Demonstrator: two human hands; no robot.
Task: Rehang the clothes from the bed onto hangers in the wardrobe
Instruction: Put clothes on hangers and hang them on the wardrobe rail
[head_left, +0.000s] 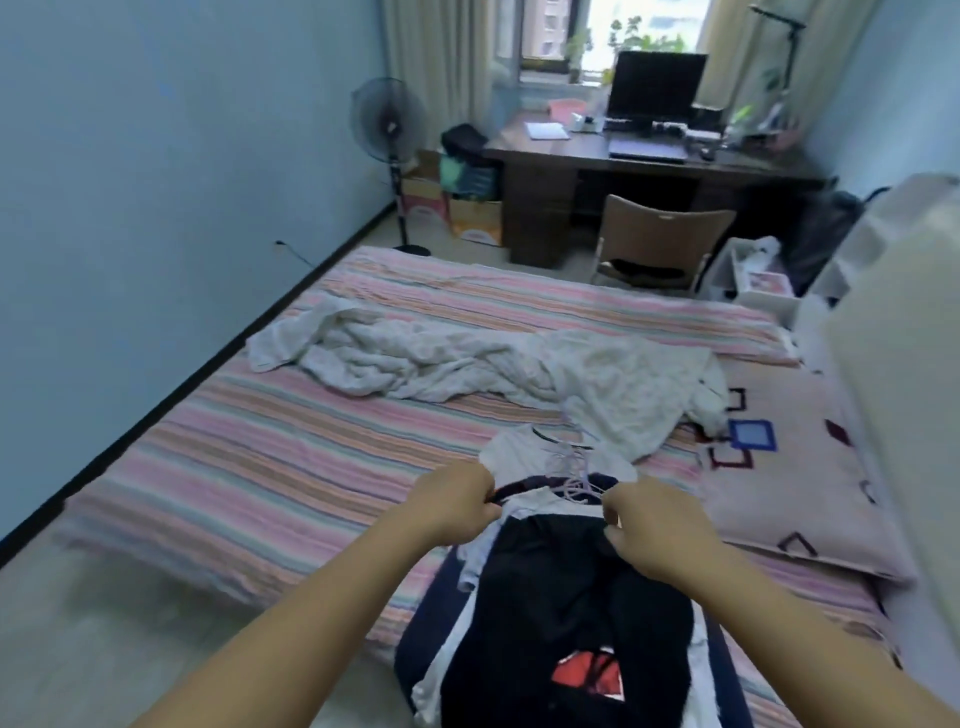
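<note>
A pile of clothes lies on the near edge of the striped bed (249, 467). On top is a black garment (566, 613) with a red and white print. Under it lie white and dark blue pieces, and a white garment (511, 449) sits at the far end. Several pale purple hangers (574, 470) stick out of the pile's top. My left hand (457, 501) grips the dark collar edge at the pile's upper left. My right hand (649, 525) pinches the black garment's upper right corner next to the hangers. The wardrobe is out of view.
A crumpled white blanket (467, 364) lies across the bed's middle. A patterned pillow (795, 483) sits at the right. Beyond the bed are a desk (540, 171) with a monitor, a wooden chair (660, 239), a standing fan (387, 124) and boxes. White furniture (898, 338) stands at the right.
</note>
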